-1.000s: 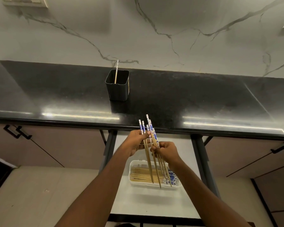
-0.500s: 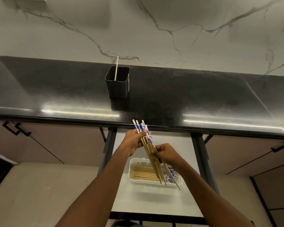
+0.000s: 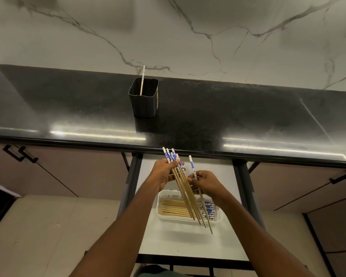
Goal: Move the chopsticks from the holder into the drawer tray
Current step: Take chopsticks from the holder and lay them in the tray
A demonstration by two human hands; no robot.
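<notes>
A black square holder point(image 3: 143, 100) stands on the black counter with one chopstick point(image 3: 142, 79) left leaning in it. Below the counter edge, my left hand point(image 3: 164, 173) grips a bunch of several wooden chopsticks point(image 3: 183, 183) with blue-and-white tops, tips pointing down to the right. My right hand point(image 3: 207, 183) pinches a single chopstick point(image 3: 192, 164), held apart from the bunch. Under both hands a white tray point(image 3: 160, 198) lies in the open drawer point(image 3: 178, 242), with several chopsticks laid flat in it.
The black countertop point(image 3: 238, 116) runs across the view with a marble wall behind. Closed cabinet doors with black handles point(image 3: 20, 155) flank the drawer on both sides. Dark drawer rails point(image 3: 242, 176) stand at either side of the white drawer floor.
My right hand has drawn one chopstick out of the bunch to the right. My left hand still holds the remaining chopsticks at about the same place.
</notes>
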